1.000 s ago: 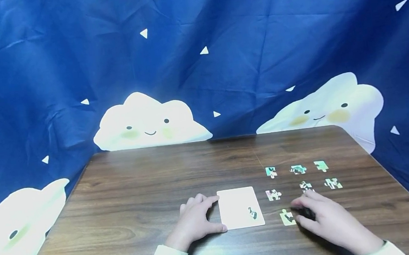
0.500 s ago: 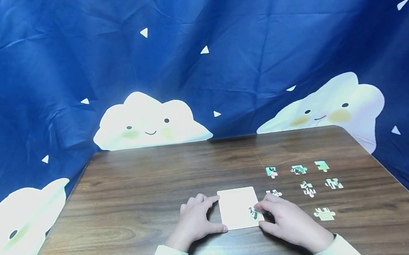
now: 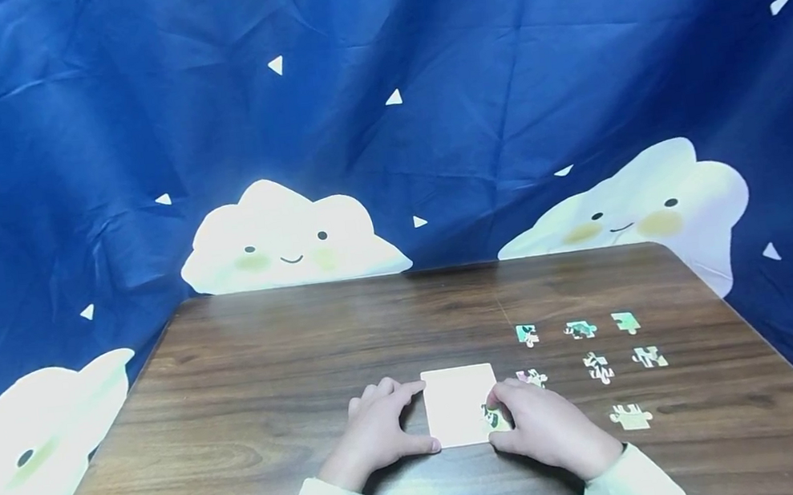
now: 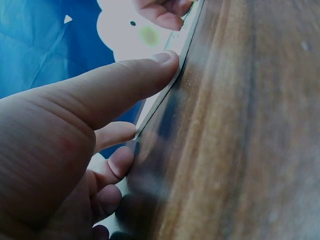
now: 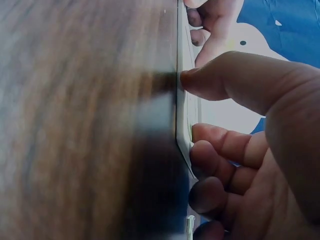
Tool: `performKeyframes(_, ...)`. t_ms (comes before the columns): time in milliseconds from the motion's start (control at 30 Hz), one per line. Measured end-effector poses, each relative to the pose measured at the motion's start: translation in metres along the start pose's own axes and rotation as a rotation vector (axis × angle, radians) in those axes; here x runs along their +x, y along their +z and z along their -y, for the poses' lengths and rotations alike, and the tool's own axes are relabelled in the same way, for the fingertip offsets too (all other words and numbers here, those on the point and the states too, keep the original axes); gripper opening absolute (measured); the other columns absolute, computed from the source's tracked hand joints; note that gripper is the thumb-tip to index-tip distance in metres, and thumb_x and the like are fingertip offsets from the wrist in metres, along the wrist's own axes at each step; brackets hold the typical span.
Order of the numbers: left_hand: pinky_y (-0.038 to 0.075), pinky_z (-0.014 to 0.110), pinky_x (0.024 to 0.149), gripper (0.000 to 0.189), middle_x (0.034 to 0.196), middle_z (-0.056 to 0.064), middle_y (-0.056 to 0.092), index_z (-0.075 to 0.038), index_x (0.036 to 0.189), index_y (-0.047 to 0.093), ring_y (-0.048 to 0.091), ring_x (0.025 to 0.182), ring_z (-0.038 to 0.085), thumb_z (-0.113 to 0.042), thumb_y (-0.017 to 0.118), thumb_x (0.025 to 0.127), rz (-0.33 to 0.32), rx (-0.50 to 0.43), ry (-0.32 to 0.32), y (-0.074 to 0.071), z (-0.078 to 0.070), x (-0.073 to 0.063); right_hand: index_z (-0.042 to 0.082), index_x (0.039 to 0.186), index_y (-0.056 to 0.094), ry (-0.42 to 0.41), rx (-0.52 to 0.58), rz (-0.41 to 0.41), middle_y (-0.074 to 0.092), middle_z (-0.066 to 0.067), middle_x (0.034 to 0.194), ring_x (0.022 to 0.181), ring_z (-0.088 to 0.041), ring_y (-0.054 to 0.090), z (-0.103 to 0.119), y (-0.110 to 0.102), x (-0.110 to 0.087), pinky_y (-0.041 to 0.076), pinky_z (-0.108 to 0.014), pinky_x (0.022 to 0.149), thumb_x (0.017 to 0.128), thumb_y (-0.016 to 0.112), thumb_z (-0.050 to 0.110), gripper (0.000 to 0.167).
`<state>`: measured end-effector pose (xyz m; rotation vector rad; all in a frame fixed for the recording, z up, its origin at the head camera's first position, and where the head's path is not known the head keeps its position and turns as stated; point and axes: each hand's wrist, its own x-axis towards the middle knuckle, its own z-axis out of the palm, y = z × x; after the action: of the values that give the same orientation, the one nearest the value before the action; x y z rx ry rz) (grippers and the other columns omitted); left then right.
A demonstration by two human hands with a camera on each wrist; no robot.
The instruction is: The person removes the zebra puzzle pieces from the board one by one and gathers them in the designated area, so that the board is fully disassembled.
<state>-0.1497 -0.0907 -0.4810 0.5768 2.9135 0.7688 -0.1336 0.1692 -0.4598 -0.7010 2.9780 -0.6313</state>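
Note:
A square white puzzle board (image 3: 453,407) lies on the wooden table, with a small dark print or piece at its lower right. My left hand (image 3: 377,429) rests at the board's left side, thumb on the near left corner and index finger touching the far left one. Over the lower right corner, my right hand (image 3: 548,427) pinches a green, white and dark puzzle piece (image 3: 496,418) between thumb and fingers, down at the board. Its fingers hide much of that piece. In the right wrist view the thumb (image 5: 205,80) touches the board's near edge.
Several loose jigsaw pieces lie right of the board, among them a pale one (image 3: 630,416), a green one (image 3: 625,323) and a teal one (image 3: 580,330). Another piece (image 3: 532,378) sits close beside the right hand. A blue cloud-printed curtain (image 3: 440,114) hangs behind the table.
My right hand has taken the green and dark puzzle piece from right of the board and moved it left onto the board's lower right corner. The left hand has stayed in place.

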Motion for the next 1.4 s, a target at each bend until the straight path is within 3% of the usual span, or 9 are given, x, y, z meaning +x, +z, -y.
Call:
performKeyframes(400, 0.028, 0.038, 0.077, 0.084, 0.099, -0.007, 0.049, -0.027, 0.142, 0.057, 0.04, 0.09, 0.015, -0.052, 0.085, 0.067, 0.031, -0.01, 0.013, -0.006, -0.002, -0.004, 0.017, 0.089, 0.057, 0.024, 0.083, 0.012, 0.046, 0.009, 0.073, 0.061, -0.004, 0.04, 0.0, 0.003, -0.002, 0.036, -0.026, 0.058, 0.071, 0.08, 0.028, 0.031)
performKeyframes(567, 0.028, 0.038, 0.079, 0.076, 0.1, -0.008, 0.047, -0.033, 0.138, 0.061, 0.039, 0.092, 0.015, -0.052, 0.085, 0.068, 0.03, -0.008, 0.03, -0.006, -0.001, -0.004, 0.019, 0.089, 0.054, -0.014, 0.098, -0.013, 0.046, 0.01, 0.076, 0.065, -0.002, 0.041, 0.001, 0.002, -0.002, 0.038, -0.026, 0.062, 0.07, 0.081, 0.025, 0.034)
performKeyframes(933, 0.03, 0.038, 0.077, 0.075, 0.099, -0.007, 0.05, -0.032, 0.133, 0.064, 0.042, 0.09, 0.015, -0.053, 0.086, 0.064, 0.009, 0.004, 0.021, -0.006, -0.004, -0.003, 0.023, 0.092, 0.059, -0.091, 0.144, -0.05, 0.055, 0.018, 0.078, 0.069, 0.0, 0.049, 0.003, 0.002, -0.002, 0.042, -0.025, 0.066, 0.069, 0.076, 0.012, 0.029)
performKeyframes(1133, 0.03, 0.038, 0.077, 0.076, 0.099, -0.007, 0.051, -0.032, 0.133, 0.064, 0.042, 0.089, 0.015, -0.053, 0.086, 0.064, 0.008, 0.0, 0.024, -0.006, -0.004, -0.002, 0.021, 0.093, 0.061, -0.07, 0.159, -0.045, 0.056, 0.015, 0.08, 0.073, -0.003, 0.051, 0.005, 0.003, 0.0, 0.043, -0.027, 0.067, 0.069, 0.077, 0.016, 0.029)
performKeyframes(1400, 0.029, 0.037, 0.076, 0.075, 0.1, -0.007, 0.051, -0.031, 0.133, 0.064, 0.041, 0.089, 0.015, -0.052, 0.086, 0.064, 0.007, -0.002, 0.018, -0.005, -0.004, -0.002, 0.022, 0.083, 0.059, -0.047, 0.135, -0.056, 0.053, 0.013, 0.077, 0.068, -0.003, 0.045, 0.012, 0.012, 0.005, 0.04, -0.026, 0.063, 0.069, 0.085, 0.027, 0.029)
